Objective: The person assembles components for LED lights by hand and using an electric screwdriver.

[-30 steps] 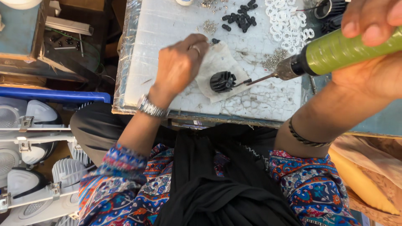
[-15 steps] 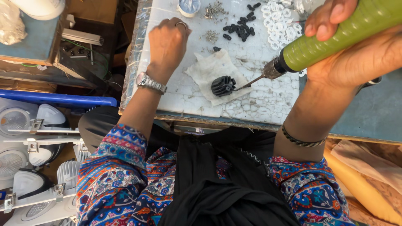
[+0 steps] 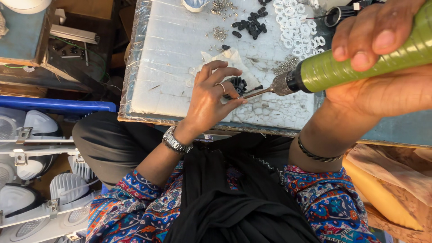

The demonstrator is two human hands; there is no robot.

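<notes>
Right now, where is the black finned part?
In the head view, the black finned part lies mid-table on white cloth, under the left hand, at the driver tip.
</notes>
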